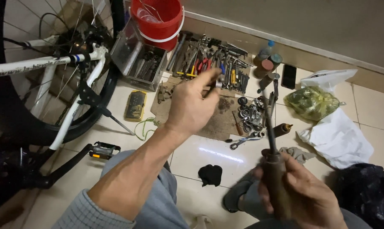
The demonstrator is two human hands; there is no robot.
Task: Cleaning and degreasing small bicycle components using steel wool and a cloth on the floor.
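My left hand [194, 104] is stretched forward over a greasy cardboard sheet [219, 121], fingers pinched on a small metal part [218, 82]. My right hand [304, 197] grips a dark brown cylinder [276, 178] held upright, with a thin black rod [270, 123] rising from its top. A pile of hand tools [209, 61] with pliers and wrenches lies just beyond my left hand. Bearings and round metal parts [251, 114] are heaped between the two hands.
A white bicycle frame [52, 63] and its wheel [13, 118] stand at the left, pedal [102, 150] near my knee. A red bucket [158, 19], metal toolbox [139, 59], yellow meter [135, 105], black rag [210, 174], plastic bags [315, 101] and white paper [340, 138] lie around.
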